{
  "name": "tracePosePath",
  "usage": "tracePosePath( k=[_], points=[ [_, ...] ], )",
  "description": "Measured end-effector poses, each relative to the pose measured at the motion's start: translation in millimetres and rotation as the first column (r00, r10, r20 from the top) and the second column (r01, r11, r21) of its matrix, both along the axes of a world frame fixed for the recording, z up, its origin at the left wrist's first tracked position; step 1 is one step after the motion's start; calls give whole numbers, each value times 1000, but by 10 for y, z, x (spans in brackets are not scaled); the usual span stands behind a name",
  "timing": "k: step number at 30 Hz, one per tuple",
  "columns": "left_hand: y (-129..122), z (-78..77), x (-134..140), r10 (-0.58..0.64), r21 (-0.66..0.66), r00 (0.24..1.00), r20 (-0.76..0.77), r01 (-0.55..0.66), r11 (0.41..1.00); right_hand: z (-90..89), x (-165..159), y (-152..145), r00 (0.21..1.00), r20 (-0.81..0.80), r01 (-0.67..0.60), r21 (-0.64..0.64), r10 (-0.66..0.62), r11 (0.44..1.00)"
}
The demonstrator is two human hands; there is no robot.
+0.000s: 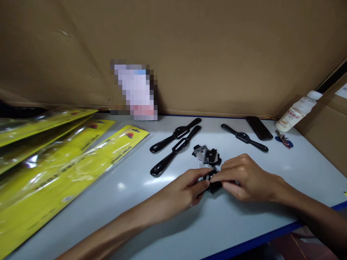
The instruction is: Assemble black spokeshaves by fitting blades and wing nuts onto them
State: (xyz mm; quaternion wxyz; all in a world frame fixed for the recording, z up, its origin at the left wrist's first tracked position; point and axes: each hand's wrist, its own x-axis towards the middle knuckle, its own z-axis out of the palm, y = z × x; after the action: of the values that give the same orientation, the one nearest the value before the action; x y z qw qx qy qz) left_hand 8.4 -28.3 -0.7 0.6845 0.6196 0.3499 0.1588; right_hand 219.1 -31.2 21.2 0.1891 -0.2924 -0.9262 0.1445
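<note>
My left hand (pixel 189 187) is closed, its thumb and fingers gripping the left side of a small black metal plate (pixel 215 187) just above the table. From the other side my right hand (pixel 241 177) pinches at the same plate, fingertips meeting the left thumb. The fingers cover much of the plate. Just beyond lies a small pile of black plates (pixel 211 156) and a shiny flat blade (pixel 200 151). Further left rest two black spokeshave bodies, one nearer (pixel 162 165) and one behind (pixel 164 143). Another black spokeshave body (pixel 242 137) lies to the right.
Yellow carded plastic packages (pixel 119 151) overlap along the table's left side. A dark phone (pixel 259 128), a white-capped bottle (pixel 295 112) and keys (pixel 284 140) are at the back right. A cardboard wall (pixel 217 57) closes off the back, with a blurred upright item (pixel 141 94) against it.
</note>
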Motion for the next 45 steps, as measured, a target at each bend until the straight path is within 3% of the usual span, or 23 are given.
tracePosePath(
  k=[7, 14, 20, 26, 37, 45],
  points=[
    [-25, 15, -2, 39, 2, 999, 3, -39, 999, -21, 31, 50, 993, 45, 101, 121, -107, 988],
    [-66, -13, 25, 107, -28, 993, -45, -108, 994, -14, 3, 3, 984, 76, 151, 146, -164, 978],
    [-22, -40, 47, 149, -26, 987, -66, -151, 988, 13, 12, 39, 978, -90, 199, 93, -190, 976],
    [21, 14, 55, 153, -89, 982, -107, -163, 983, -7, 20, 99, 970, -126, 232, 217, -208, 948],
    [-2, -72, 60, 131, -14, 991, -6, -131, 991, -71, 16, 118, 993, -33, 115, 303, -110, 946],
    [-41, -168, 38, 145, -20, 989, -2, -145, 989, -125, -36, 64, 995, 25, 76, 481, -100, 874]
  ],
)
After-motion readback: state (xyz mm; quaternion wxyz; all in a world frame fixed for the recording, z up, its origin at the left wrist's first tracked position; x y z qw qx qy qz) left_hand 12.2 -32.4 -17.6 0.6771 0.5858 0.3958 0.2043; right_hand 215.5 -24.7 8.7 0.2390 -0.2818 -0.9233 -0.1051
